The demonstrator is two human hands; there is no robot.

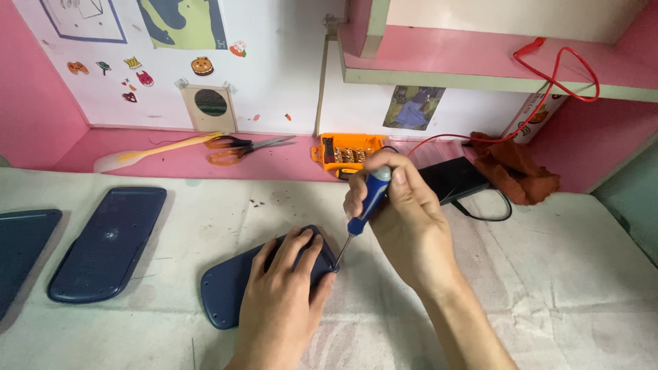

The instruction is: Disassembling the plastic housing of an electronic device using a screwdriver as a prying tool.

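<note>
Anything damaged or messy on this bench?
Yes. The dark blue case lying left of the hands has a pale scuff or dent near its middle. Small dark specks are scattered on the cloth above the case that the left hand holds, while the right hand works a screwdriver.

Home desk: pink shelf [480, 65], wall stickers [137, 72].

We look down from our head-worn camera, close over the worktop [569, 288], facing its far pink back edge.
</note>
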